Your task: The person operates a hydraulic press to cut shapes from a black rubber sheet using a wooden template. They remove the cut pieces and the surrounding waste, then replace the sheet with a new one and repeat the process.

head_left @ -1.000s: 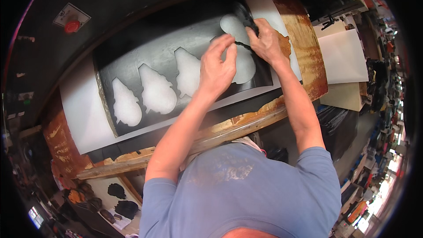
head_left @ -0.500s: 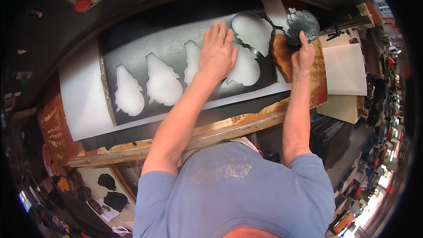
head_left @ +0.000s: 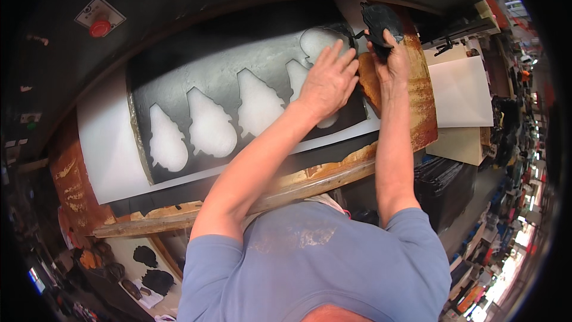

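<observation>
A black sheet (head_left: 173, 92) with several bulb-shaped cut-outs lies on a white board (head_left: 106, 143). The white below shows through the holes. My left hand (head_left: 329, 80) is over the right part of the sheet with its fingers stretched and apart, hiding part of the rightmost cut-outs; it holds nothing that I can see. Beyond the sheet's right end, my right hand (head_left: 390, 62) grips black cut pieces (head_left: 381, 21) with scalloped edges, thumb on top and fingers underneath. How many pieces are in the bunch is hard to tell.
A dark machine beam with a red push button (head_left: 100, 28) runs along the far side. Under the right hand is a worn brown board (head_left: 422, 95). White sheets (head_left: 462, 92) lie to the right. A wooden rail (head_left: 286, 189) edges the near side; black pieces (head_left: 157, 282) lie lower left.
My left hand has slid right along the sheet, uncovering the middle cut-out. My right hand has drawn slightly left with the black pieces, which are now tilted differently. The whole view has shifted a little.
</observation>
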{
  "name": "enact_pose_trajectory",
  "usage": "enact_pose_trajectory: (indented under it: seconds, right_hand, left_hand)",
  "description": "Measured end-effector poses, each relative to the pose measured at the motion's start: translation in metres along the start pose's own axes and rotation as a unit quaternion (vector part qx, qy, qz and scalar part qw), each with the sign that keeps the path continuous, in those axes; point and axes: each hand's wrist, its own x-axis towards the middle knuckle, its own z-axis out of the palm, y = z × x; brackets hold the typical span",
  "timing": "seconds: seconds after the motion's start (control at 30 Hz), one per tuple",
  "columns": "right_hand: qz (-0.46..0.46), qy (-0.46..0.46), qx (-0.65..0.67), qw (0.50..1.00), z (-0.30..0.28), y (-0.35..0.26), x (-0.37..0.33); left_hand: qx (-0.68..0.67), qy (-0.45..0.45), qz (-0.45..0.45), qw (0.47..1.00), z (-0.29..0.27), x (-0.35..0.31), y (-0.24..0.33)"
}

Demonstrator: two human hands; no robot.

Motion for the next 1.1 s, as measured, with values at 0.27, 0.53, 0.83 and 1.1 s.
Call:
enact_pose_trajectory:
  seconds: [0.27, 0.53, 0.83, 1.1]
  right_hand:
    - [-0.139, -0.048, 0.076, 0.986, 0.050, -0.016, -0.027]
    - [-0.162, -0.084, 0.133, 0.974, 0.057, -0.045, -0.010]
    - [-0.287, -0.174, 0.215, 0.917, 0.047, -0.173, -0.043]
    - [-0.277, 0.047, -0.333, 0.900, 0.066, -0.025, -0.124]
  left_hand:
    - [0.069, -0.085, -0.007, 0.994, 0.030, -0.007, -0.004]
    - [0.034, -0.080, -0.044, 0.995, 0.028, -0.010, -0.006]
    - [0.045, -0.110, -0.031, 0.992, 0.019, -0.006, -0.006]
    - [-0.644, 0.050, -0.355, 0.676, -0.063, -0.030, 0.057]
